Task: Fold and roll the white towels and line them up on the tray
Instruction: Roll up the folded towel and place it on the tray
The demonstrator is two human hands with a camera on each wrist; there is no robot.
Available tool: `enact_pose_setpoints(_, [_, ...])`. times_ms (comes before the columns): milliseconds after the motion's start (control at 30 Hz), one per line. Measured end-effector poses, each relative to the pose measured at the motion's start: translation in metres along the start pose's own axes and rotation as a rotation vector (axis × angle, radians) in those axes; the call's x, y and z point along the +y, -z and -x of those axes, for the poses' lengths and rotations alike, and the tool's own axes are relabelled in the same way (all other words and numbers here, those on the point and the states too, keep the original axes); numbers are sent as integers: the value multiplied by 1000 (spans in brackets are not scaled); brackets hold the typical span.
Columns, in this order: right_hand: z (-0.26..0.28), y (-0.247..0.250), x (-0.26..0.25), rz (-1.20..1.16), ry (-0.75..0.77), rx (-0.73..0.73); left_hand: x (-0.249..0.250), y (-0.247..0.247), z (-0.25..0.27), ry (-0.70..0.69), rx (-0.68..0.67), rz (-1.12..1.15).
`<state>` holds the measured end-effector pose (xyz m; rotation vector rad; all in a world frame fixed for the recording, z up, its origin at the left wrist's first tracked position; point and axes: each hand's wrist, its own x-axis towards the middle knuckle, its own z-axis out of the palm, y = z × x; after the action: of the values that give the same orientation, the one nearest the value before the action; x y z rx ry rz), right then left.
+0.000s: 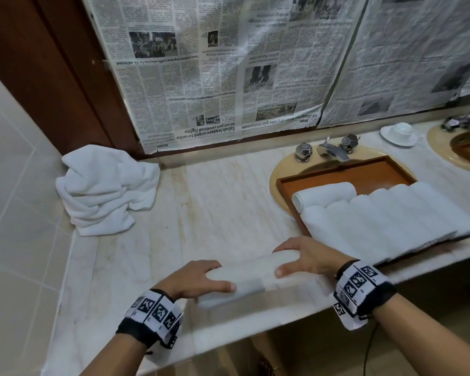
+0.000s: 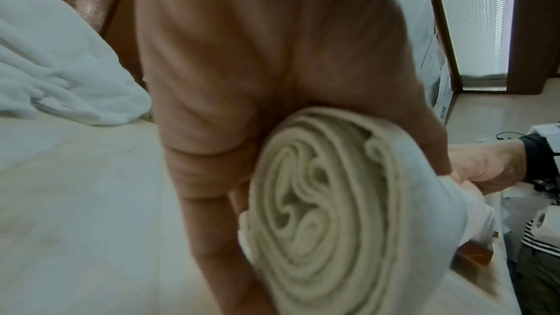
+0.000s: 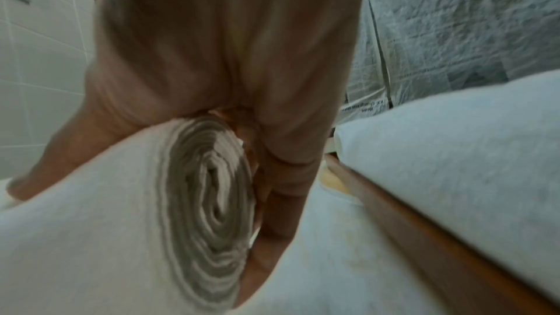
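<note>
Rolled tight, the white towel roll (image 1: 251,275) lies low in the middle of the head view, on the marble counter (image 1: 215,202) close to its front edge. The left hand (image 1: 193,278) curls over its lower-left end, thumb along the near side and fingers over the far side. The right hand (image 1: 308,257) wraps the upper-right end the same way, thumb pointing left along the cloth. Both wrist views show the spiral ends of the roll tucked under each palm, touching it.

Just right of the right hand, the brown tray (image 1: 364,177) sits over a beige sink (image 1: 278,169), its near edge reaching the counter front. A row of rolled towels (image 1: 385,221) lies side by side across the tray, and one more roll (image 1: 323,194) lies crosswise behind them at the left.

In the upper left of the counter, a heap of loose white towels (image 1: 106,188) rests against the wall corner, well apart from both hands. A tap (image 1: 331,150) stands behind the sink, a white cup and saucer (image 1: 399,132) to its right, and newspaper (image 1: 228,63) covers the wall above.
</note>
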<state>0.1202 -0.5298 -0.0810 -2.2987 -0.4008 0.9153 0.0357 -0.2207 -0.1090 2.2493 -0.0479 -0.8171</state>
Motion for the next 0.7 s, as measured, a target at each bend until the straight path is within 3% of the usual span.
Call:
enact_pose_setpoints(200, [26,43,16,-50,57,114,48,26,-21,-140,100,-31])
enact_pose_setpoints(400, [48,108,49,-109,105,199,116,37,-62,-230,101,-58])
enact_pose_setpoints(700, [64,239,163,-198,148,273,251,10,-164,-327,112,-101])
